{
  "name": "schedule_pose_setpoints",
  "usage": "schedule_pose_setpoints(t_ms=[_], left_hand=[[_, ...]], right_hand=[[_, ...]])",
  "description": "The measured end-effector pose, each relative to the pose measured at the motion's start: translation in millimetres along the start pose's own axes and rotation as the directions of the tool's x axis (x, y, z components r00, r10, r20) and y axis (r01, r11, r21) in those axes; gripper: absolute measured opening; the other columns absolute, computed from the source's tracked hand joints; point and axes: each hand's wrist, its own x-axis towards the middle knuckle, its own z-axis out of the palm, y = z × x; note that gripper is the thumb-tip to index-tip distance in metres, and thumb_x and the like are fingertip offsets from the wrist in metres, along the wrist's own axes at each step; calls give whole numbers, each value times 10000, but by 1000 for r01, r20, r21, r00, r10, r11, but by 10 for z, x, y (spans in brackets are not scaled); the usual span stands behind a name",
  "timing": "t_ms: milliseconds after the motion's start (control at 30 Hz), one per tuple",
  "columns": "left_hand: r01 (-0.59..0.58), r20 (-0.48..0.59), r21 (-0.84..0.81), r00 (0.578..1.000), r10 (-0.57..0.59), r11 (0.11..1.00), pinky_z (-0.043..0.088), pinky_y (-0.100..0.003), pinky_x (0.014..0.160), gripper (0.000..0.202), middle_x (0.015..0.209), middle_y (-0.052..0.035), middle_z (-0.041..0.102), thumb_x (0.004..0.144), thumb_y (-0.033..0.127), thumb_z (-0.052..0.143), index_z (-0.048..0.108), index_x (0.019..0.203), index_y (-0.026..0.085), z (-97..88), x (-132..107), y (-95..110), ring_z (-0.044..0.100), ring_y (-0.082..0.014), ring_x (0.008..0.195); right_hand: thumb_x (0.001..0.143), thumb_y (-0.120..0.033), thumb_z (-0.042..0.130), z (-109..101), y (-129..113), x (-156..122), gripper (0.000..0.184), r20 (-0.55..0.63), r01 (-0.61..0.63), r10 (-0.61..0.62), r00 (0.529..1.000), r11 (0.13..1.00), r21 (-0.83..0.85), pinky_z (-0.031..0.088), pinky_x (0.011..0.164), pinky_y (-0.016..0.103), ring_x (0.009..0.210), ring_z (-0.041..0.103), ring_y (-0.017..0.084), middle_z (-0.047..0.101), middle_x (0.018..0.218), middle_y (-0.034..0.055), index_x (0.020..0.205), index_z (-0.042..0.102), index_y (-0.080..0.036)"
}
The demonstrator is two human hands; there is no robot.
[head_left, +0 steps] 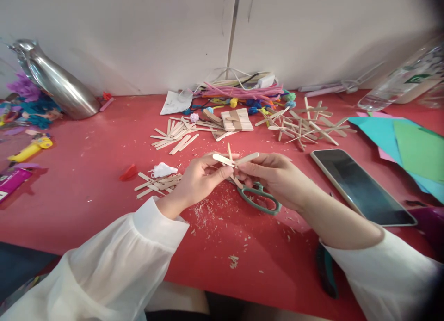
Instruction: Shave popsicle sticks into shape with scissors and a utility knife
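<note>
Wooden sticks (222, 159) cross mid-frame, pinched by left hand (203, 176) and right hand (277, 175), probably to steady their joint.

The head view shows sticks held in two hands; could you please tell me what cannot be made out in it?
In the head view:
Held sticks: their crossing is partly covered by the left hand and right hand.
Green-handled tool: far end hidden by the hands.
Purple packet: cut off by the left edge.
White paper: marks too small and blurred to read.
</note>
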Motion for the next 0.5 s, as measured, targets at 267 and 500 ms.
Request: schedule_pose_setpoints(t_ms=[267, 500], left_hand=[[-14, -72, 70, 997, 19, 997, 440, -346, 905, 237, 920, -52, 686, 864, 350, 518, 663, 776, 185, 71, -32, -19, 605, -182, 965], [11, -18, -128, 1000, -14, 992, 370, -388, 994, 297, 1101, -46, 651, 870, 424, 481, 671, 827, 200, 46, -19, -74, 552, -211, 1097]], right_hand=[[719, -337, 645, 44, -9, 3, 221, -22, -38, 37, 999, 996, -78, 329, 502, 233, 511, 434, 69, 526, 565, -21, 599, 612, -154], [699, -348, 640, 50, -29, -10, 242, -52, -34, 29, 998, 994, -103, 305, 463, 236, 467, 396, 66, 492, 519, -32, 554, 571, -167]])
